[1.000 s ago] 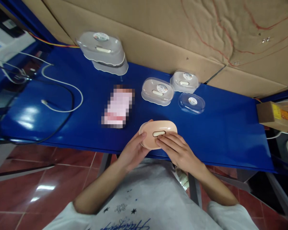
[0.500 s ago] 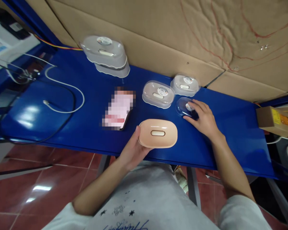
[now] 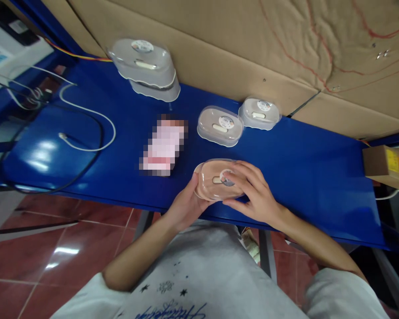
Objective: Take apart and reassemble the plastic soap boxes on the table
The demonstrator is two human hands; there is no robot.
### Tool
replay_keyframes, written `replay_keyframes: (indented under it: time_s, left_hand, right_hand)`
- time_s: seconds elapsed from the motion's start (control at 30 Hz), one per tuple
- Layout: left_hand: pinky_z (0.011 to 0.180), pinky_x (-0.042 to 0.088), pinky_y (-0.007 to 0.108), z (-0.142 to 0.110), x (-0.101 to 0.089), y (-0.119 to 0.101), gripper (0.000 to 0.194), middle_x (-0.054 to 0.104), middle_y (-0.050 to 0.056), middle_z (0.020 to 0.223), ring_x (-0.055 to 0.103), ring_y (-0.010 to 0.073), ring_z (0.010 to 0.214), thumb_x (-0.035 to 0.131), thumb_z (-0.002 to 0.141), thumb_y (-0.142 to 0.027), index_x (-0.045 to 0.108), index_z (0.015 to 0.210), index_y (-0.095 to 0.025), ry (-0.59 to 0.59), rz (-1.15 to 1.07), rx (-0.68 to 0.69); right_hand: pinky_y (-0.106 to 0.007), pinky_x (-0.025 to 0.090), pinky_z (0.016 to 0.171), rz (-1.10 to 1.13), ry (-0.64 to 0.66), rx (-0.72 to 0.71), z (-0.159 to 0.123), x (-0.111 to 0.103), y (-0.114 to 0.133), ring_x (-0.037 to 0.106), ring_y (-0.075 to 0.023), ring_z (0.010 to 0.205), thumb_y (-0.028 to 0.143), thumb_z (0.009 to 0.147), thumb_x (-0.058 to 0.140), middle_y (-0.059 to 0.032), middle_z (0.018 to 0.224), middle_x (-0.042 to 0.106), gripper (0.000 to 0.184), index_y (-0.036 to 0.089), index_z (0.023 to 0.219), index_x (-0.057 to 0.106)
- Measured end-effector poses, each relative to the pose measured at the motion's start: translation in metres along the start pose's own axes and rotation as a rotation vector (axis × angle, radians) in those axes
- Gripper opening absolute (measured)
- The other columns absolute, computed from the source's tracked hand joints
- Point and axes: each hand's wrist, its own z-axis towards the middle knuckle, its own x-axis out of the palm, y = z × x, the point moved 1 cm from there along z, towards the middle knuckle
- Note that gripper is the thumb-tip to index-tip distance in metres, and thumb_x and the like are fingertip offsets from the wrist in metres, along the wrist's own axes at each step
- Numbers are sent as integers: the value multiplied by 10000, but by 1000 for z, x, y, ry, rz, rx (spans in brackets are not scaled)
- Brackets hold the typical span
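Holding peach oval plastic box [image 3: 206,187] in left hand [image 3: 187,204], clear domed plastic cover [image 3: 226,165] in right hand [image 3: 257,195], could jam if tilted.

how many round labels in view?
4: on the upper left box, the middle box, the rear-right box and the clear lid at the right hand, partly covered by fingers. The lower left box may hide another.

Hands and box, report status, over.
Left hand gripping peach box. Right hand holding clear lid over it. Another lidded box stands beyond, not touching.
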Motion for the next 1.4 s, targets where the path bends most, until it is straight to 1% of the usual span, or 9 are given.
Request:
replay_keyframes:
  time_s: [0.3, 0.5, 0.73, 0.93, 1.03, 1.13, 1.23, 1.33, 1.4]
  left_hand:
    - [1244, 424, 470, -1, 0, 0, 589, 713, 75, 1456, 544, 319, 1486, 623, 997, -672, 705, 1415, -266, -11, -7, 30]
    - [1239, 434, 474, -2, 0, -2, 632, 696, 99, 1479, 525, 348, 1503, 609, 997, -685, 691, 1437, -240, -31, -14, 22]
    - [1271, 398, 476, 0, 3, -1, 524, 694, 86, 1485, 506, 324, 1523, 611, 1041, -573, 686, 1433, -234, -54, -21, 30]
    - [1294, 346, 528, -1, 7, 0, 590, 655, 161, 1518, 573, 318, 1466, 614, 1062, -446, 508, 1591, -208, -57, -15, 78]
    - [1286, 344, 551, -4, 8, -2, 565, 639, 183, 1531, 567, 342, 1469, 647, 1044, -395, 526, 1558, -193, -42, 13, 76]
    - [1249, 383, 565, -5, 9, -2, 462, 657, 182, 1506, 577, 360, 1454, 656, 1035, -352, 596, 1465, -193, -51, 44, 85]
    - [1226, 406, 562, -5, 9, -1, 380, 679, 183, 1470, 602, 361, 1423, 649, 1032, -327, 638, 1386, -187, -64, 52, 94]
    - [1226, 403, 554, -4, 8, 0, 357, 690, 187, 1448, 616, 356, 1407, 650, 1027, -312, 651, 1358, -179, -65, 38, 105]
    - [1226, 403, 547, -4, 7, 1, 360, 697, 185, 1437, 623, 350, 1398, 659, 1020, -309, 654, 1356, -181, -60, 27, 111]
  right_hand:
    - [-581, 494, 1196, -115, 3, -35, 1, 7, 2, 518, -346, 1486, 486, 962, 767, -118, 1550, 587, 751, 325, 1609, 420]
    - [-651, 444, 1236, -183, 158, -41, 2, 9, -2, 412, -392, 1574, 574, 984, 692, -149, 1608, 536, 876, 326, 1695, 247]
    - [-649, 448, 1257, -156, 187, -88, -5, -6, -14, 374, -365, 1612, 443, 1025, 676, -86, 1661, 498, 839, 391, 1716, 203]
    - [-659, 472, 1221, -296, 86, -20, -29, -37, -49, 425, -392, 1576, 397, 989, 728, -127, 1641, 520, 863, 345, 1712, 259]
    - [-668, 453, 1209, -433, 30, 93, -45, -52, -78, 427, -410, 1571, 429, 995, 709, -149, 1636, 518, 817, 332, 1697, 302]
    - [-725, 344, 1229, -560, 56, 232, -52, -63, -96, 390, -432, 1590, 504, 1033, 618, -177, 1678, 464, 771, 316, 1699, 277]
    - [-768, 224, 1249, -620, 57, 251, -36, -64, -93, 339, -452, 1611, 614, 1015, 603, -198, 1726, 385, 844, 309, 1709, 233]
    - [-723, 242, 1273, -573, 45, 164, 3, -51, -73, 305, -442, 1628, 657, 982, 635, -198, 1747, 341, 940, 297, 1722, 181]
    - [-696, 251, 1292, -515, 111, 109, 37, -36, -61, 256, -417, 1652, 621, 1008, 609, -158, 1774, 297, 897, 321, 1725, 162]
